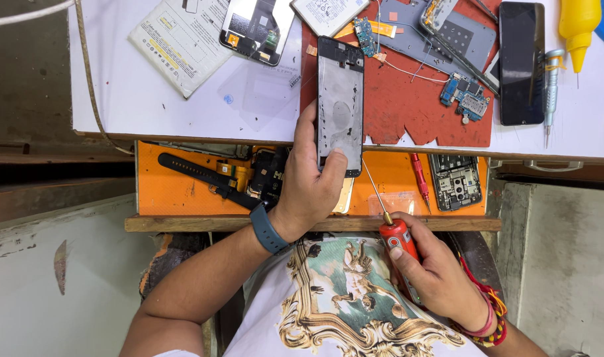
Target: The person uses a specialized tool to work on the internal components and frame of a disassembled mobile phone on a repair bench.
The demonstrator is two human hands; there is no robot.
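My left hand grips the lower end of a stripped phone frame, holding it upright over the edge of the white worktable and the red mat. A blue band sits on that wrist. My right hand holds a red-handled screwdriver near my chest; its thin shaft points up and left toward the frame's bottom corner, with the tip close to the frame.
An open orange drawer holds a black watch strap, a red screwdriver and a bare phone board. On the table lie circuit boards, a dark phone, a silver tool, a yellow bottle and papers.
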